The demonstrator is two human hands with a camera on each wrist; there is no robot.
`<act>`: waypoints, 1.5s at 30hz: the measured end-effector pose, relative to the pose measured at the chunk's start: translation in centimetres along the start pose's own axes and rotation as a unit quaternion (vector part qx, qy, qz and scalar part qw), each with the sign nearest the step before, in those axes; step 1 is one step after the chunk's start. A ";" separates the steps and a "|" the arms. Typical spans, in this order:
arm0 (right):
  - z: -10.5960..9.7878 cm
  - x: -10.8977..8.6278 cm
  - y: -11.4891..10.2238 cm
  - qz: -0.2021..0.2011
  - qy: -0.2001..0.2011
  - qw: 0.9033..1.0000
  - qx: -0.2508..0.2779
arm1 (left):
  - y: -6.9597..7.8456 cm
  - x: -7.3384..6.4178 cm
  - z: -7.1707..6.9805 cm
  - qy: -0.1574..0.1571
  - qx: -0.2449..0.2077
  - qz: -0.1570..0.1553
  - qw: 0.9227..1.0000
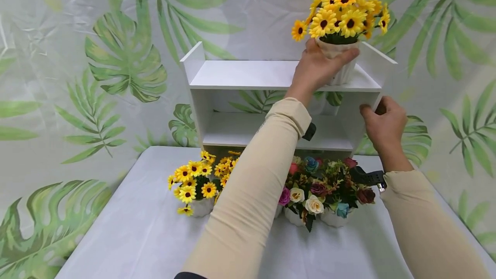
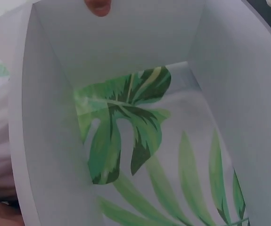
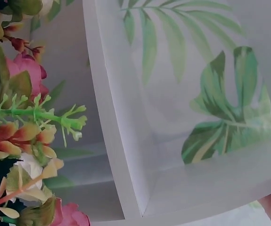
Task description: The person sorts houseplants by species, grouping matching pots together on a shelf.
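Nearest: beige left sleeve (image 1: 248,201), running near centre to far right. Left hand (image 1: 319,68) grasping potted yellow flowers (image 1: 342,20), upright at right end of top board on white shelf (image 1: 244,74); can't tell if base touches. Right hand (image 1: 387,126) grips shelf's right side, thumb inside. On table (image 1: 128,227), nearer: more yellow flowers (image 1: 193,182) left, mixed roses (image 1: 317,190) right.
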State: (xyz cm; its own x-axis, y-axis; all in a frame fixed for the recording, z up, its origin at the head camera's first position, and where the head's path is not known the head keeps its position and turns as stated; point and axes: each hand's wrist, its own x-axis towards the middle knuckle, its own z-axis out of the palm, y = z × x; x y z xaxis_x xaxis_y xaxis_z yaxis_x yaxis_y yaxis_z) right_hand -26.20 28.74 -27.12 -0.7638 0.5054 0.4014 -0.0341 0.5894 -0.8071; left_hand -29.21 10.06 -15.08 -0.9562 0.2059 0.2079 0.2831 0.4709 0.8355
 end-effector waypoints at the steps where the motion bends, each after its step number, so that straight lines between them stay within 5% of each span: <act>1: 0.1 0.0 0.0 -0.003 0.001 1.000 0.001 | -0.1 0.0 -0.1 0.004 0.004 0.003 1.000; 5: 0.2 0.0 0.1 -0.008 0.011 1.000 0.003 | -0.1 -0.3 -0.3 0.035 0.084 0.030 0.995; 7: 0.2 0.1 0.1 -0.011 0.013 1.000 0.000 | -0.4 -0.9 -0.7 0.067 0.179 0.070 0.979; 8: 0.2 0.2 0.1 -0.012 0.012 1.000 -0.003 | -0.7 -1.3 -1.0 0.087 0.237 0.101 0.962; 12: 0.3 0.4 0.2 -0.020 0.007 1.000 -0.009 | -3.1 -4.1 -2.6 0.161 0.407 0.217 0.873; 14: 0.2 0.4 0.3 -0.023 0.006 1.000 -0.010 | -4.6 -6.0 -3.5 0.161 0.430 0.253 0.851; 19: 0.0 0.4 0.5 -0.030 0.007 0.999 -0.014 | -8.7 -10.9 -6.0 0.095 0.387 0.269 0.877; 23: 0.0 0.4 0.3 -0.019 -0.004 1.000 -0.019 | -12.7 -14.3 -9.0 0.081 0.345 0.292 0.888; 28: 0.2 0.1 0.0 -0.014 -0.002 1.000 -0.011 | -17.3 -18.5 -13.0 0.091 0.303 0.306 0.898; 34: 0.1 0.3 0.1 -0.022 0.014 1.000 0.008 | -23.0 -23.2 -15.8 0.162 0.275 0.269 0.909; 38: 0.1 0.4 0.2 -0.009 0.006 1.000 0.009 | -26.7 -25.7 -16.0 0.209 0.239 0.193 0.928; 42: 0.1 0.4 0.3 0.000 0.002 1.000 0.005 | -29.6 -27.2 -15.5 0.232 0.159 0.037 0.959; 45: 0.1 0.3 0.3 -0.001 0.001 1.000 0.004 | -31.2 -27.5 -15.1 0.208 0.088 -0.086 0.970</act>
State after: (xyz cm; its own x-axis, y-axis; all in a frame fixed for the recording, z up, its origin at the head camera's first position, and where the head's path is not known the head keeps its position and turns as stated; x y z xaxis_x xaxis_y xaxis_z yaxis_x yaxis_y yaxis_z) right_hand -26.50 28.94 -27.28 -0.7620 0.5057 0.4046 -0.0411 0.5856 -0.8095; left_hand -12.87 -23.26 -39.15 -0.9271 -0.2366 0.2907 0.0892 0.6142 0.7841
